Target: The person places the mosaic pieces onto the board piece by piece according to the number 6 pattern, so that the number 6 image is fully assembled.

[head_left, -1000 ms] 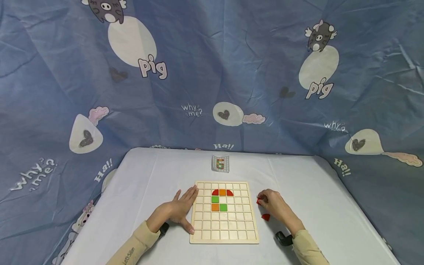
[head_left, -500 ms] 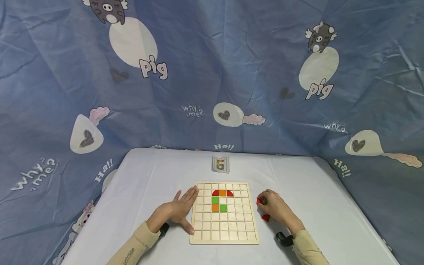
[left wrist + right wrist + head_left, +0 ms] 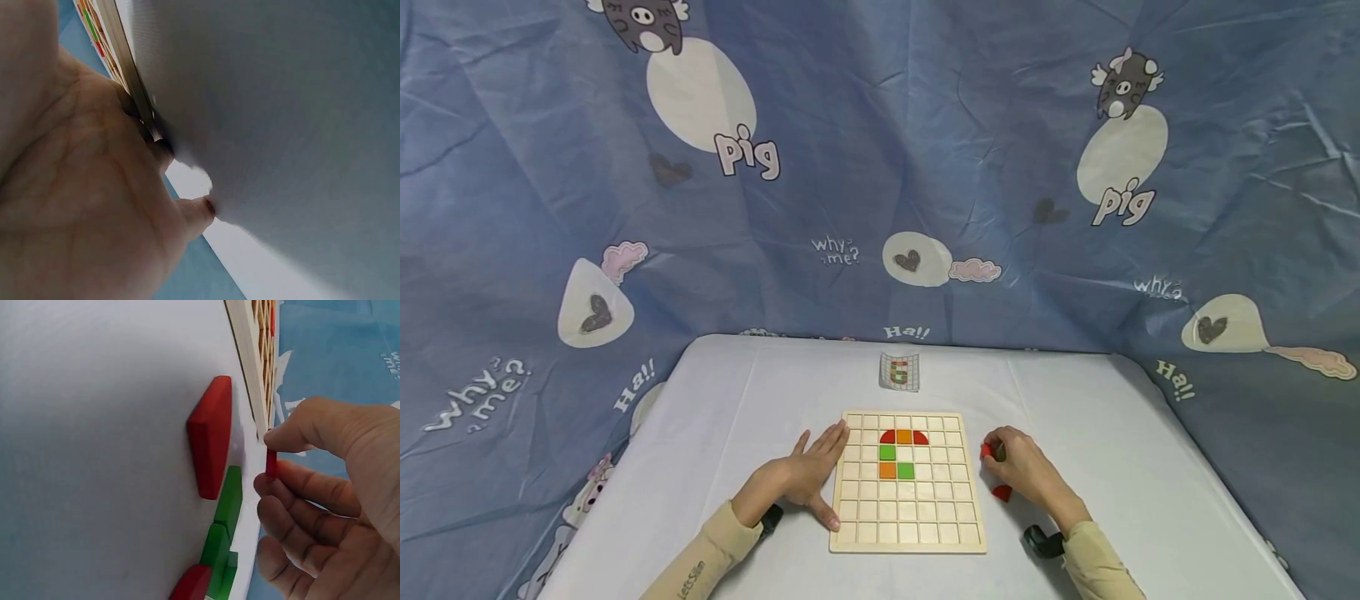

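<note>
A wooden grid board (image 3: 907, 533) lies on the white table, with red, orange and green pieces set in some upper squares. My left hand (image 3: 808, 477) rests at its left edge, fingers spread and thumb by the lower corner; the palm (image 3: 94, 194) fills much of the left wrist view. Right of the board, my right hand (image 3: 1026, 467) pinches a small red block (image 3: 271, 464) between thumb and fingers. A red quarter-round block (image 3: 209, 437) lies on the table close by. Several green blocks (image 3: 215, 550) and another red block (image 3: 192, 584) lie near it, mostly hidden in the head view.
A small printed card (image 3: 899, 372) with a coloured grid pattern lies beyond the board. A blue patterned cloth (image 3: 880, 167) hangs behind the white table (image 3: 790, 375).
The red block has turned slightly in my right fingertips and shows more in the head view. My left hand and the board have stayed in place.
</note>
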Demonstrator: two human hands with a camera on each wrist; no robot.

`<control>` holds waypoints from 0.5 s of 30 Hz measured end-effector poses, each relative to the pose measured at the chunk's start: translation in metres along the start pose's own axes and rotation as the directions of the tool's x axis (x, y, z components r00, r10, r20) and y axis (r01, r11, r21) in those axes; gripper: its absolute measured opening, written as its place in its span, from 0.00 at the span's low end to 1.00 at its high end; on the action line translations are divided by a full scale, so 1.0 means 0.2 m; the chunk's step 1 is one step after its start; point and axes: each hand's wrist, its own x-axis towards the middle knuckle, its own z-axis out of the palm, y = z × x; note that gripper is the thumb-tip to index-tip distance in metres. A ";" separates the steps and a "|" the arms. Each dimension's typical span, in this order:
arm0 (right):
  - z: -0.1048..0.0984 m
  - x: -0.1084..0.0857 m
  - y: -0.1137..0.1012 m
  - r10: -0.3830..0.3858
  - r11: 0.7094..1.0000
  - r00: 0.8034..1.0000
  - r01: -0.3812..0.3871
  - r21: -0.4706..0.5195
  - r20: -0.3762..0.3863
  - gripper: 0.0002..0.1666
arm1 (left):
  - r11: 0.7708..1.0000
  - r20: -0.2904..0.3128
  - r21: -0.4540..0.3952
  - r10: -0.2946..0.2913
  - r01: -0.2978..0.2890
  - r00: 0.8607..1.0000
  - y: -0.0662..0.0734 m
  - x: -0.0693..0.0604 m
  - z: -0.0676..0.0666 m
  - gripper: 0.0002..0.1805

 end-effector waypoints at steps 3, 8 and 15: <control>-0.01 0.00 -0.01 -0.027 1.000 0.999 0.027 -0.014 -0.031 0.10 | 1.000 -0.001 0.001 0.001 -0.001 1.000 0.00 0.00 0.00 0.81; -0.02 0.00 -0.03 -0.048 0.999 0.997 0.047 -0.017 -0.063 0.11 | 1.000 0.003 0.001 0.001 -0.001 1.000 0.01 -0.01 0.00 0.81; -0.04 -0.02 -0.11 -0.059 0.998 0.997 0.060 0.028 -0.048 0.13 | 1.000 0.000 -0.004 -0.002 0.002 1.000 0.01 -0.01 0.00 0.81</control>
